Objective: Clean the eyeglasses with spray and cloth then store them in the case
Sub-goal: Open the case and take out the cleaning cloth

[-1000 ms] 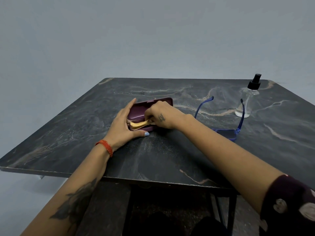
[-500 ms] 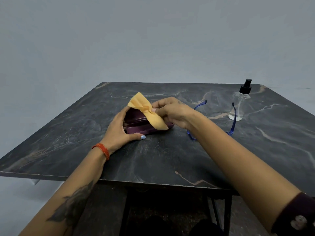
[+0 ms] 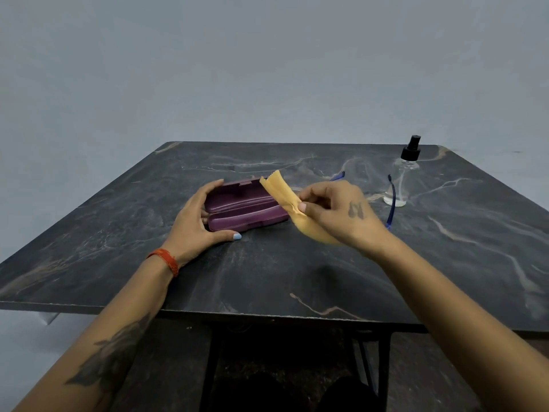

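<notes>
A maroon eyeglass case lies open on the dark marble table. My left hand cups its left end, thumb along the front. My right hand pinches a yellow cloth just right of the case, one end sticking up, the other hanging below my palm. Blue eyeglasses lie behind my right hand, mostly hidden; only the temple arms show. A clear spray bottle with a black nozzle stands at the far right.
The table's front edge runs just below my forearms, with its dark metal frame underneath. A plain grey wall is behind the table.
My right hand pulled the yellow cloth out of the case, lifted it, then carried it to the right of the case. My left hand stayed on the case.
</notes>
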Demonstrator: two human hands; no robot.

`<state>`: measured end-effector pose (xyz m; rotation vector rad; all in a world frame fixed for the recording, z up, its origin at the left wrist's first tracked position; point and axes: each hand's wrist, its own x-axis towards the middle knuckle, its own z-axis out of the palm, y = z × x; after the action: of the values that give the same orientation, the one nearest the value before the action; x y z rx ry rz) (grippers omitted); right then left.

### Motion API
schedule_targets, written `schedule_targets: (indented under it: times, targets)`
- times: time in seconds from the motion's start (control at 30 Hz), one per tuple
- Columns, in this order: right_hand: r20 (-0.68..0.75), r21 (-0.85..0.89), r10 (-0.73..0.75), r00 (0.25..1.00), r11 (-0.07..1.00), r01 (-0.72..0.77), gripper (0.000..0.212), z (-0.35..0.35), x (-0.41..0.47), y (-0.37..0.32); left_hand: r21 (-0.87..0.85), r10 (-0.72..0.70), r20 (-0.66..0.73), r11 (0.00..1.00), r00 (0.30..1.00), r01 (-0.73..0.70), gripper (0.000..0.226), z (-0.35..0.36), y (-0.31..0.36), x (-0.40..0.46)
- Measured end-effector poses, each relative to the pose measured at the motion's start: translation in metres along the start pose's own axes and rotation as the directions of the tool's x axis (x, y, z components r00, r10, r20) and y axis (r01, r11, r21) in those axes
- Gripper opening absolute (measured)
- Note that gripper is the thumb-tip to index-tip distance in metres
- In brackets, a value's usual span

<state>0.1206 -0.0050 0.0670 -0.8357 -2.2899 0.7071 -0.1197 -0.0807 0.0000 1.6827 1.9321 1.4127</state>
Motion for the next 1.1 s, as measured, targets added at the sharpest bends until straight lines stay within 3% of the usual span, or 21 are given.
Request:
schedule_targets:
  times: [0.1, 0.23, 0.5, 0.83, 1.1]
  targets:
    - [-0.027, -0.352, -0.276, 0.961, 0.902, 0.249, 0.016, 0.018, -0.012, 0.010, 0.027, 0.007, -0.002, 1.000, 1.000, -0.007, 0.090, -0.002, 0.001, 0.000]
    - [0.180, -0.540, -0.368, 0.912, 0.738, 0.404, 0.013, 0.044, -0.028, 0.026, 0.063, 0.010, -0.018, 0.998, 1.000, -0.009, 0.087, -0.002, 0.000, -0.001]
    - [0.105, -0.512, -0.435, 0.894, 0.747, 0.424, 0.018, 0.049, -0.035, 0.036, 0.116, 0.068, -0.032, 0.991, 0.997, -0.064, 0.078, -0.001, 0.003, -0.003]
    - [0.062, -0.444, -0.428, 0.902, 0.797, 0.409, 0.024, 0.049, -0.042, 0.039, 0.372, 0.164, 0.034, 0.914, 0.986, -0.165, 0.055, 0.002, -0.001, -0.006]
    - [0.051, -0.425, -0.433, 0.900, 0.806, 0.412, 0.020, 0.050, -0.043, 0.040, 0.409, 0.167, 0.047, 0.896, 0.985, -0.171, 0.052, 0.001, 0.005, -0.010]
